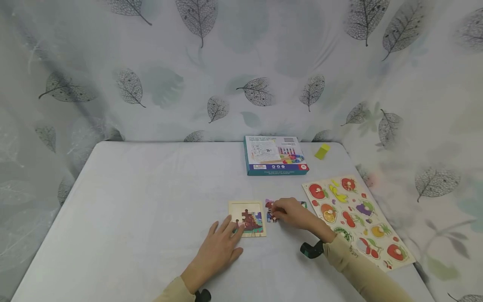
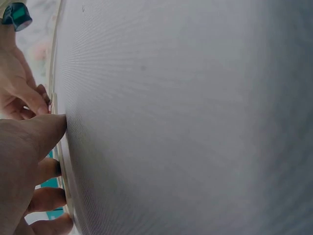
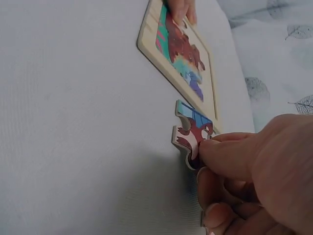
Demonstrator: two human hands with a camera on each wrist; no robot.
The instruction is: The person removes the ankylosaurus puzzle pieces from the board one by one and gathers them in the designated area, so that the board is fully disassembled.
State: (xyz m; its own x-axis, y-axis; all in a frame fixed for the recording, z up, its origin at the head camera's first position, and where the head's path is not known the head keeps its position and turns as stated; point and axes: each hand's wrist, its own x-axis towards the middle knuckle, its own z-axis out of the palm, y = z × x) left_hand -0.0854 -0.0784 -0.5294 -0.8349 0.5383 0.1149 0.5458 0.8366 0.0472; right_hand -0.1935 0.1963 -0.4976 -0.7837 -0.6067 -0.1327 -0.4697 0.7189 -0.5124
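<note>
- The right hand had its grip closed on a jigsaw piece, pinching it between thumb and fingers.
- That piece, printed in brown, pink and blue, was just beside the right edge of a wooden puzzle tray.
- The left hand had a loose, spread grip that clasped nothing; its fingers rested on the left part of the tray, with the thumb nearer the person.
- Inside the tray, joined pieces filled the lower right part with a reddish-brown figure against teal and blue; pale bare wood showed above them.
- A green-patterned piece showed partly behind the right hand.
- To the right of that hand, a fruit peg board lay at a slant, partly under the right forearm.
- Beyond the tray, a printed cardboard box lay near the far edge of the white-covered tabletop, with a yellow block to its right.
- A leaf-print curtain hung behind.
</note>
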